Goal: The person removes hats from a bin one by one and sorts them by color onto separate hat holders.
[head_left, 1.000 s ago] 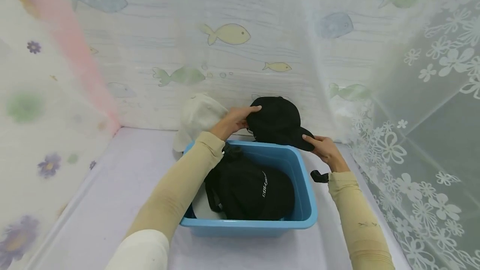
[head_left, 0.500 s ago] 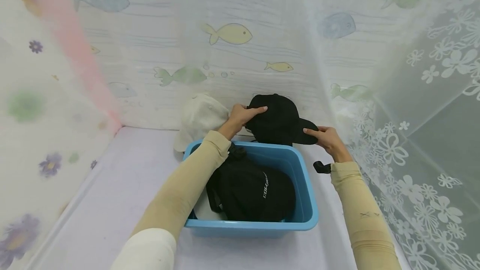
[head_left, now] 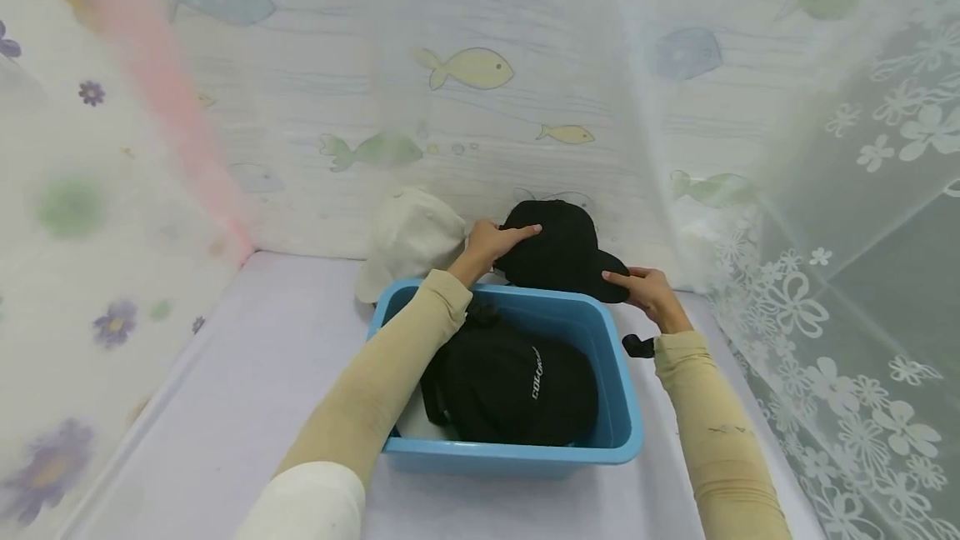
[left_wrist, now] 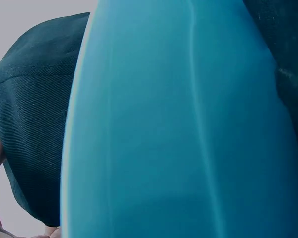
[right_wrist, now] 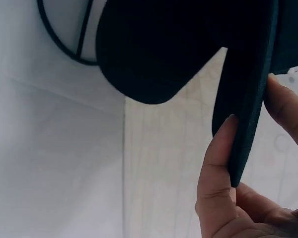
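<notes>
Behind the far rim of a blue plastic tub (head_left: 487,454), both hands hold a black cap (head_left: 555,244) with its brim to the right. My left hand (head_left: 489,242) grips the back of the crown, thumb lying across the cloth and other fingers hidden behind. My right hand (head_left: 648,294) pinches the brim's edge between thumb and fingers, seen closely on the brim (right_wrist: 251,114) in the right wrist view. A dark rounded flap (right_wrist: 149,59) and a thin dark cord loop (right_wrist: 64,52) hang beside it there. In the left wrist view the tub wall (left_wrist: 149,119) covers much of the cap.
Inside the tub lies another black cap (head_left: 510,390) with white lettering, over something white (head_left: 420,419). A cream cap (head_left: 412,232) stands left of the held one, against the fish-patterned curtain (head_left: 337,65). A pale cloth (head_left: 247,373) covers the surface, with sheer flowered curtain (head_left: 862,373) at right.
The black cap rose slightly with its brim tipping up, then came back down behind the tub. Both hands kept their hold. The whole view has shifted slightly.
</notes>
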A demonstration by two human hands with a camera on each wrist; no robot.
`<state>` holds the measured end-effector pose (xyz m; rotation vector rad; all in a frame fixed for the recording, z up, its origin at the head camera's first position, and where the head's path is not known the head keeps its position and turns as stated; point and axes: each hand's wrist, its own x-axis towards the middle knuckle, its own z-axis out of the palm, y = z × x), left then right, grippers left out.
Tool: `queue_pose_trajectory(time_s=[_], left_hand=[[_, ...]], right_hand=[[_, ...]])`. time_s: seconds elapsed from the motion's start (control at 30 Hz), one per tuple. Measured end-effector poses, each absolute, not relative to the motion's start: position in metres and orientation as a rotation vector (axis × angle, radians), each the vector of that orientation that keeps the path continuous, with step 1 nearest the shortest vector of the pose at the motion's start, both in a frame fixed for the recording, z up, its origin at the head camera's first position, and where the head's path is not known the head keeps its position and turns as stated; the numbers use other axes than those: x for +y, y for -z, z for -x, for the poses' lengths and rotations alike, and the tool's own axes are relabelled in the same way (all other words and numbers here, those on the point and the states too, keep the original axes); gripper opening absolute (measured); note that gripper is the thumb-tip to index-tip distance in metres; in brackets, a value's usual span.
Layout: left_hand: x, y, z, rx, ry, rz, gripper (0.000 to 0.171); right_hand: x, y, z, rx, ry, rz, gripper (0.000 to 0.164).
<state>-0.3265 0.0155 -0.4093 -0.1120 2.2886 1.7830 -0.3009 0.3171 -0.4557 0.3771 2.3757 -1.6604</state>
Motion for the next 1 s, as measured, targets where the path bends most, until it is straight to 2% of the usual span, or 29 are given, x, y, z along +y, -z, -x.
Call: queue_pose_trajectory(time_s=[0.3, 0.43, 0.47, 0.63, 0.67, 0.77, 0.83, 0.93, 1.0], left_hand=[[0.016, 0.411, 0.324, 2.331, -1.799, 0.087, 0.093], [0.018, 0.413, 0.325, 2.362, -1.784, 0.109, 0.060], [0.019, 0.413, 0.325, 2.371, -1.776, 0.119, 0.056], [0.020, 0.413, 0.326, 2.371, -1.764, 0.146, 0.056], [0.019, 0.413, 0.325, 2.359, -1.767, 0.154, 0.060], [0.017, 0.411, 0.324, 2.303, -1.776, 0.186, 0.086], [0.016, 0.410, 0.323, 2.268, -1.773, 0.215, 0.096], [0.016, 0.408, 0.322, 2.275, -1.751, 0.254, 0.093], [0.015, 0.405, 0.321, 2.300, -1.707, 0.246, 0.088]], right_hand=[[0.313, 0.465, 0.302, 2.308, 1.742, -0.435, 0.080], [0.313, 0.467, 0.301, 2.291, 1.736, -0.467, 0.083], [0.312, 0.468, 0.301, 2.282, 1.737, -0.472, 0.083], [0.310, 0.469, 0.301, 2.229, 1.785, -0.475, 0.083], [0.310, 0.470, 0.301, 2.211, 1.801, -0.471, 0.082], [0.308, 0.472, 0.300, 2.152, 1.866, -0.448, 0.080], [0.307, 0.473, 0.299, 2.144, 1.880, -0.424, 0.079], [0.306, 0.470, 0.296, 2.264, 1.768, -0.391, 0.076], [0.305, 0.463, 0.292, 2.378, 1.624, -0.379, 0.081]])
